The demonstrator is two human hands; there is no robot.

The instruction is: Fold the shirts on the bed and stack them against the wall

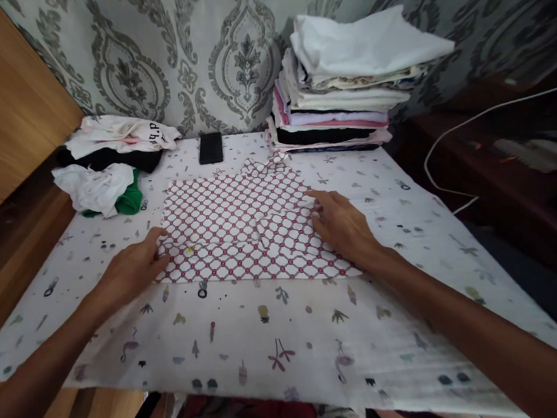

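Observation:
A white shirt with a red and dark lattice print [218, 209] lies partly folded on the table, its collar end toward the wall. One part is turned in over the body at the right, and a small yellow mark shows near the lower left. My left hand [134, 267] is at the shirt's left edge, its thumb and fingers closed on the fabric. At the right edge, my right hand [345, 225] has its fingers and thumb curled on the cloth. The undersides of both grips are hidden.
A tall stack of folded clothes [343, 114] stands at the back right. Crumpled clothes [105, 185] lie at the back left, beside a wooden cabinet [4, 99]. A black phone [210, 148] rests near the wall. A white cable [433, 151] hangs off to the right.

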